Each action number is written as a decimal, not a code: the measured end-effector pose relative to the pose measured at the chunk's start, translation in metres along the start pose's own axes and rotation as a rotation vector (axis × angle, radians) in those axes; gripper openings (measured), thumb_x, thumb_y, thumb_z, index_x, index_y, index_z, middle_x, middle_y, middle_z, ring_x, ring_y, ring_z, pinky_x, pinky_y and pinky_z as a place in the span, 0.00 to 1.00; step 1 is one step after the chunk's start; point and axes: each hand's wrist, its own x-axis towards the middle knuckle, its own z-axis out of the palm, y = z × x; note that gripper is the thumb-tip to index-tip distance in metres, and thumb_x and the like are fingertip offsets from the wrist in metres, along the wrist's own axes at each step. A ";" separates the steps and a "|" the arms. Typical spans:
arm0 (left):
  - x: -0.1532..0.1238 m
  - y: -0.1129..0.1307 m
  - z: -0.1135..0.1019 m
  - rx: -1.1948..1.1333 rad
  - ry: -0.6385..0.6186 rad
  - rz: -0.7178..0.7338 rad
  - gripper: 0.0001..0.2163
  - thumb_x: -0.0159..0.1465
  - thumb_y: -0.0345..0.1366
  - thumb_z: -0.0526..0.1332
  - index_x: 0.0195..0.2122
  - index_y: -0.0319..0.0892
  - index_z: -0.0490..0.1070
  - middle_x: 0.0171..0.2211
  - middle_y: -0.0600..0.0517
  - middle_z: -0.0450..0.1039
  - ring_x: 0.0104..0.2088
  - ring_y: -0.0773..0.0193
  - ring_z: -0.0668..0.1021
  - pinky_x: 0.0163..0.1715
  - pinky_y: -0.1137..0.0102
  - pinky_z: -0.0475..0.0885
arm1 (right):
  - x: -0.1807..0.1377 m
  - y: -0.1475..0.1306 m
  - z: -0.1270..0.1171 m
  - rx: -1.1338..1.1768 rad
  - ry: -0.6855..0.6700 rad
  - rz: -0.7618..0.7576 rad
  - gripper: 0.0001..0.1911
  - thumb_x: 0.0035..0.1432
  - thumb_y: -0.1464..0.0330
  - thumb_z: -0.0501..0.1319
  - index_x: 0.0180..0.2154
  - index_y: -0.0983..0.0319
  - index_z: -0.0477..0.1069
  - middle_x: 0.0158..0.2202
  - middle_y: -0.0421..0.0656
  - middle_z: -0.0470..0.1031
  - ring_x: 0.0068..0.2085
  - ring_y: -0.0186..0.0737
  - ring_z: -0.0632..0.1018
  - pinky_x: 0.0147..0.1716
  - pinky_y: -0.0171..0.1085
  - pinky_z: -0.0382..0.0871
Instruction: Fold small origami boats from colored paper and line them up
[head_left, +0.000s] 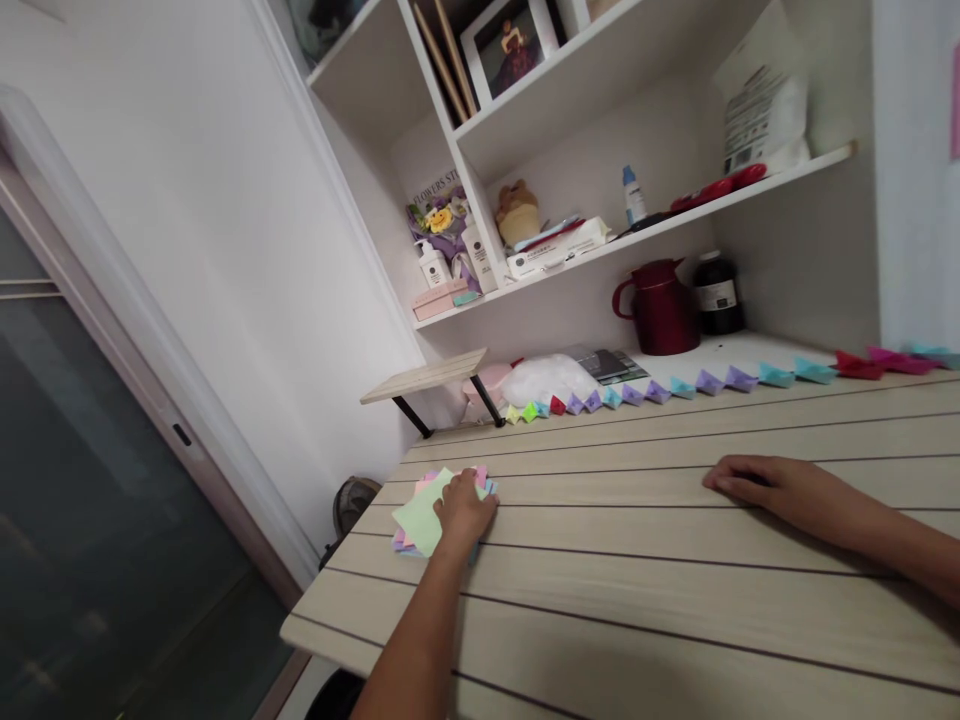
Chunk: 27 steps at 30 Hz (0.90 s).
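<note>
My left hand (465, 510) rests on a stack of coloured paper squares (422, 515) at the left end of the wooden table (637, 600), its fingers curled over the top pale green sheet. My right hand (757, 482) lies flat on the table to the right, fingers stretched out, holding nothing. A long row of folded paper boats (675, 388) in green, red, purple, blue and pink runs along the table's far edge.
Behind the row stand a dark red jug (660, 305), a dark bottle (718, 293), a white plastic bag (547, 380) and a small raised wooden shelf (427, 380). White wall shelves (675, 215) above hold bottles, boxes and a photo frame. A glass door (90, 480) is at left.
</note>
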 end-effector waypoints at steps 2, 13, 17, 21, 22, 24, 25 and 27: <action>-0.002 -0.002 -0.001 0.002 -0.011 0.012 0.26 0.55 0.45 0.62 0.56 0.50 0.64 0.57 0.46 0.68 0.58 0.47 0.67 0.57 0.53 0.56 | 0.001 0.001 0.000 -0.006 0.011 0.002 0.19 0.57 0.49 0.52 0.35 0.50 0.76 0.40 0.39 0.82 0.45 0.55 0.78 0.47 0.46 0.68; -0.005 -0.011 0.004 -0.046 0.016 0.019 0.21 0.58 0.42 0.60 0.54 0.50 0.65 0.58 0.50 0.68 0.59 0.53 0.67 0.59 0.59 0.54 | 0.002 0.003 0.001 -0.020 0.008 -0.005 0.19 0.57 0.48 0.51 0.35 0.50 0.76 0.39 0.36 0.82 0.45 0.52 0.78 0.45 0.42 0.69; -0.005 -0.011 0.003 -0.059 0.023 0.009 0.21 0.58 0.41 0.60 0.53 0.51 0.66 0.57 0.51 0.69 0.58 0.54 0.67 0.59 0.60 0.54 | 0.000 -0.002 -0.001 -0.015 0.010 -0.008 0.19 0.57 0.49 0.52 0.33 0.50 0.76 0.38 0.36 0.81 0.44 0.51 0.78 0.45 0.41 0.68; -0.004 -0.012 0.002 -0.063 0.026 -0.005 0.20 0.57 0.41 0.60 0.52 0.50 0.67 0.56 0.51 0.70 0.57 0.53 0.68 0.58 0.60 0.56 | -0.001 -0.006 -0.002 -0.001 0.013 -0.029 0.18 0.57 0.50 0.52 0.32 0.51 0.76 0.36 0.36 0.81 0.42 0.52 0.78 0.43 0.42 0.68; -0.003 -0.012 0.002 -0.063 0.027 -0.008 0.20 0.57 0.40 0.60 0.52 0.50 0.67 0.56 0.51 0.71 0.57 0.53 0.69 0.58 0.60 0.57 | -0.002 -0.007 -0.002 0.001 0.014 -0.031 0.18 0.58 0.50 0.52 0.32 0.51 0.76 0.36 0.36 0.81 0.42 0.52 0.78 0.43 0.42 0.68; -0.003 -0.012 0.003 -0.063 0.033 -0.010 0.20 0.57 0.38 0.60 0.51 0.50 0.68 0.56 0.51 0.70 0.57 0.53 0.69 0.58 0.60 0.57 | -0.002 -0.008 -0.002 0.003 0.022 -0.031 0.19 0.58 0.50 0.52 0.32 0.51 0.76 0.36 0.36 0.81 0.42 0.52 0.78 0.43 0.42 0.69; -0.002 -0.012 0.004 -0.062 0.036 -0.011 0.20 0.56 0.38 0.60 0.51 0.51 0.68 0.56 0.51 0.70 0.57 0.54 0.69 0.58 0.60 0.56 | -0.003 -0.008 -0.002 0.004 0.027 -0.030 0.19 0.58 0.50 0.52 0.32 0.51 0.76 0.36 0.37 0.81 0.41 0.52 0.78 0.43 0.42 0.69; -0.002 -0.012 0.005 -0.061 0.044 -0.010 0.20 0.56 0.36 0.60 0.51 0.51 0.68 0.56 0.52 0.70 0.58 0.54 0.68 0.58 0.60 0.56 | -0.003 -0.009 -0.003 0.006 0.031 -0.031 0.18 0.58 0.51 0.52 0.32 0.51 0.76 0.36 0.37 0.81 0.41 0.51 0.78 0.42 0.42 0.69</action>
